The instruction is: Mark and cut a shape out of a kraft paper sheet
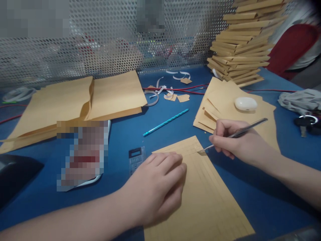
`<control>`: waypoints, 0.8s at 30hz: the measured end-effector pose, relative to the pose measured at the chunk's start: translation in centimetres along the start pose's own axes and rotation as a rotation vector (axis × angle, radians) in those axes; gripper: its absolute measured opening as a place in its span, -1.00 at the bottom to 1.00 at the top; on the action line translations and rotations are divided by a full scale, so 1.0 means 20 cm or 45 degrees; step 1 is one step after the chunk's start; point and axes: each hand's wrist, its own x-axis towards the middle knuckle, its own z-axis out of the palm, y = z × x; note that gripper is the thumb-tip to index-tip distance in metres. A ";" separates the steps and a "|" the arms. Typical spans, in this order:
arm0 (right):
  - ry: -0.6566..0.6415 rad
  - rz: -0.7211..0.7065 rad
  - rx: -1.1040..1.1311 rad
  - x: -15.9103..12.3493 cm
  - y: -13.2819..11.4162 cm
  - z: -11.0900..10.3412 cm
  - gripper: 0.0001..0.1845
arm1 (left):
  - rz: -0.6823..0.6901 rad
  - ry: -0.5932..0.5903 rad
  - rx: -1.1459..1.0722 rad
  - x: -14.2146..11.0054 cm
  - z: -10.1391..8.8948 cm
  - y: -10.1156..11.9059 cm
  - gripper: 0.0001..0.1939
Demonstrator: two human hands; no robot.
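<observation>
A brown paper sheet point(200, 201), like a flat envelope, lies at a slant on the blue table. My left hand point(160, 185) presses down on its upper left part, fingers bent and close together; the fingertips and thumb are partly hidden. In a pinch, my right hand point(235, 139) holds a slim, pen-shaped craft knife point(250, 126). The thin metal tip touches the sheet near its upper right corner. Beside the left hand is a clear plastic stencil ruler point(136, 159), partly hidden by that hand. A turquoise pencil point(165, 122) lies beyond the sheet.
Folded brown paper point(115, 93) lies back left, near a phone point(86, 157). More brown sheets point(225, 97) carry a white earbud case point(245, 104). A tall envelope stack point(238, 50), paper scraps point(183, 98), red cables point(185, 89) and keys point(304, 130) sit around. A perforated metal panel point(105, 53) borders the table.
</observation>
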 end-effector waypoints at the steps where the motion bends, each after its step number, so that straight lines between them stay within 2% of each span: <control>1: -0.001 0.003 -0.003 0.00 0.00 0.00 -0.74 | -0.001 0.001 -0.001 0.00 0.00 0.00 -0.70; 24: 0.011 0.032 -0.113 0.01 0.00 -0.03 -0.74 | -0.001 0.015 0.015 0.01 0.01 0.00 -0.71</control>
